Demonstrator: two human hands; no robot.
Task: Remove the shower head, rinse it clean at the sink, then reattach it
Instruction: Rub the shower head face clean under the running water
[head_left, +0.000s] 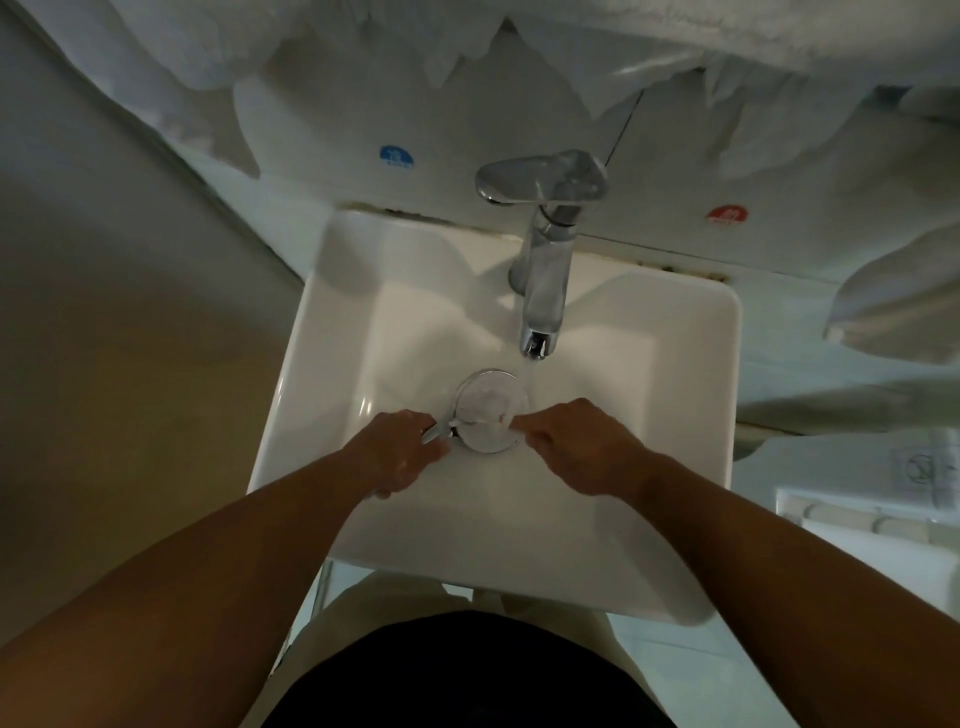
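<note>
**Rinse step: wet grip and splash are the risks**

Both forearms reach in from the near edge over the sink (291, 374). Left hand (402, 452) wraps the chrome handle of the shower head (491, 410). The metal is wet, so a slack grip could let it twist and drop onto the ceramic. Right hand (576, 447) comes in palm down, fingers bent, tips on the head's right rim; pinching or just touching, cannot tell. The head sits low in the basin centre, face apparently up, just near of the tap (545, 291). Water stream (529, 366) lands on its far edge, so tilting the face could throw spray toward the person
</note>
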